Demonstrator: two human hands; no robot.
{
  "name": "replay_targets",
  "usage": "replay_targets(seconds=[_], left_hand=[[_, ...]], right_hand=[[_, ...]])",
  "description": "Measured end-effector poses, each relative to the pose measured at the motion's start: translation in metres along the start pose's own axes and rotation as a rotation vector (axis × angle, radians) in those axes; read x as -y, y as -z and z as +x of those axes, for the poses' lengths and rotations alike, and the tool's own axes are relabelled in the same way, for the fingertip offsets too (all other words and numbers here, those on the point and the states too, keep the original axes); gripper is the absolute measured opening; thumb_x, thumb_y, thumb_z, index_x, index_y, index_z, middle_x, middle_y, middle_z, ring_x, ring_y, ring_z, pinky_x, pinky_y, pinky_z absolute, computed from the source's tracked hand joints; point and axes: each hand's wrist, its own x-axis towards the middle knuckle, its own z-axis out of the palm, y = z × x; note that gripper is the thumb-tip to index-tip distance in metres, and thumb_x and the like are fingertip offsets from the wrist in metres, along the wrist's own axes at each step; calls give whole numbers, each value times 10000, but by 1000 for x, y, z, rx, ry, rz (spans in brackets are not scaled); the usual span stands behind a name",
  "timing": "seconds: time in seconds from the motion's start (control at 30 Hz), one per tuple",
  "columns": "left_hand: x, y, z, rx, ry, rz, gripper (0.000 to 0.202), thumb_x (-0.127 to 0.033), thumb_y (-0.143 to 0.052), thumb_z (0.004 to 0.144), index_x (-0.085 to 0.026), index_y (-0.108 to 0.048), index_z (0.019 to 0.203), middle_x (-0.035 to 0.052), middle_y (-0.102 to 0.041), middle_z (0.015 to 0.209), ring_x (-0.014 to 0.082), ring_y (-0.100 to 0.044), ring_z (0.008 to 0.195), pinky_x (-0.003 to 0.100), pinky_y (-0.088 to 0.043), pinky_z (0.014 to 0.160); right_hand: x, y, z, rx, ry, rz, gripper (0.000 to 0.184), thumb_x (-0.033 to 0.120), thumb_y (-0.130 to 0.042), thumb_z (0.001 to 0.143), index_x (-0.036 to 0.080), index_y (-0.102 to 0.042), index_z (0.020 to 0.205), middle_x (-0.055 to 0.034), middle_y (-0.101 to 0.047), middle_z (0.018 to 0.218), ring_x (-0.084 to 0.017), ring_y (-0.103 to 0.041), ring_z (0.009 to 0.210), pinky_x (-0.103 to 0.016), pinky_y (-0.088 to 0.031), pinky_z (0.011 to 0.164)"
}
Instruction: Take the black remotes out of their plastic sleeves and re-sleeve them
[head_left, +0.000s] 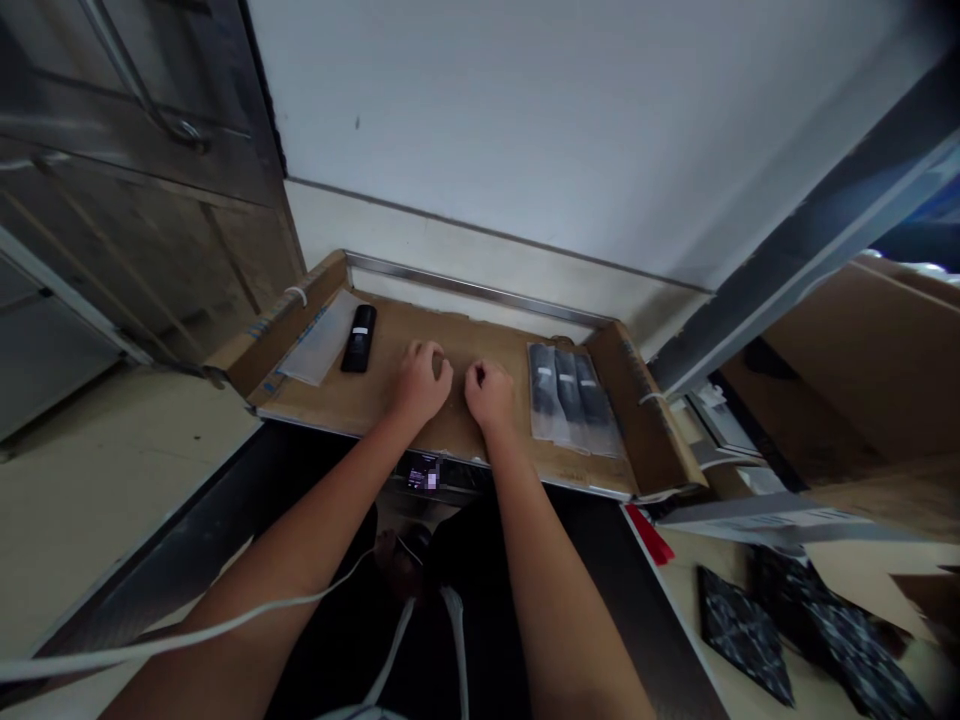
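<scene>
My left hand (424, 383) rests over the cardboard-lined tray (465, 330), fingers bent and thumb apart from the index finger, with nothing visible in it. Just to its right, my right hand (490, 392) is curled into a loose fist; a dark hollow shows between thumb and fingers. The hands do not touch. Left of them lies a long black device (359, 339) with a small white label, beside a flat translucent bag (319, 345). On the right, several similar dark items in translucent bags (570, 395) lie side by side.
Cardboard walls (645, 410) stand at the tray's ends, and a white panel (487, 130) rises behind it. A lit phone-like screen (423, 474) sits below the front edge. A white cable (225, 625) crosses my left forearm. Dark patterned pieces (742, 625) lie at lower right.
</scene>
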Motion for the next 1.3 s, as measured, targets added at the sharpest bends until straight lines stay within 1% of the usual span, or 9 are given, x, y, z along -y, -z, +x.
replay_targets(seconds=[0.13, 0.37, 0.57, 0.73, 0.83, 0.93, 1.0, 1.13, 1.3], left_hand=[[15, 23, 4, -82, 73, 387, 429, -243, -616, 788, -178, -553, 1207, 187, -425, 1448, 383, -364, 1337, 548, -307, 1050], [54, 39, 21, -108, 325, 413, 397, -224, -608, 797, -202, -544, 1188, 169, -531, 1290, 358, -497, 1199, 523, -391, 995], [63, 36, 22, -58, 198, 238, 411, -162, -648, 723, -217, -577, 1124, 111, -600, 1198, 274, -571, 1133, 405, -440, 998], [64, 30, 21, 135, 29, -164, 319, -217, -695, 687, -201, -625, 998, 78, -685, 1022, 211, -669, 917, 330, -515, 836], [61, 29, 22, 214, 152, -446, 206, -320, -614, 800, -190, -607, 960, 67, -704, 924, 169, -694, 716, 281, -523, 642], [58, 32, 21, 424, 301, -658, 248, -386, -512, 885, -185, -576, 1014, 62, -715, 870, 137, -664, 524, 241, -481, 483], [57, 35, 21, 505, 342, -688, 258, -398, -501, 900, -177, -578, 1008, 58, -719, 819, 130, -649, 481, 231, -477, 460], [53, 37, 21, 456, 347, -638, 249, -393, -534, 887, -161, -597, 955, 91, -747, 868, 121, -654, 517, 205, -455, 459], [52, 43, 21, 697, 243, -708, 376, -475, -481, 900, -148, -657, 957, 108, -761, 793, 131, -635, 534, 205, -386, 454]], right_hand=[[-1, 0, 1, -29, -14, 66, 250, 241, -430, 906, 187, -652, 806, -81, -687, 852, -202, -594, 804, -293, -384, 732], [-2, 0, -1, -22, -34, 121, 234, 283, -463, 888, 197, -662, 800, -59, -686, 825, -190, -588, 769, -288, -387, 710], [2, 2, -1, 3, -75, 101, 240, 298, -483, 887, 194, -685, 809, -49, -690, 813, -185, -596, 766, -287, -395, 705], [8, 4, -2, 87, -64, 71, 308, 452, -543, 903, 203, -711, 835, -51, -714, 831, -188, -618, 770, -281, -401, 687], [10, 5, -2, 127, -27, 29, 364, 516, -538, 915, 207, -703, 812, -45, -714, 816, -182, -619, 755, -277, -390, 668], [12, 5, -2, 143, -3, 5, 399, 545, -511, 932, 212, -695, 813, -38, -711, 828, -176, -619, 765, -275, -387, 674], [14, 6, -3, 161, 22, -13, 391, 557, -519, 927, 218, -694, 841, -35, -708, 848, -177, -617, 792, -276, -389, 697], [20, 11, -5, 160, 81, -85, 393, 588, -578, 881, 212, -677, 932, -58, -702, 928, -203, -609, 878, -298, -389, 769], [24, 13, -7, 181, 90, -105, 460, 632, -543, 875, 197, -655, 971, -74, -681, 942, -216, -599, 898, -324, -385, 802]])
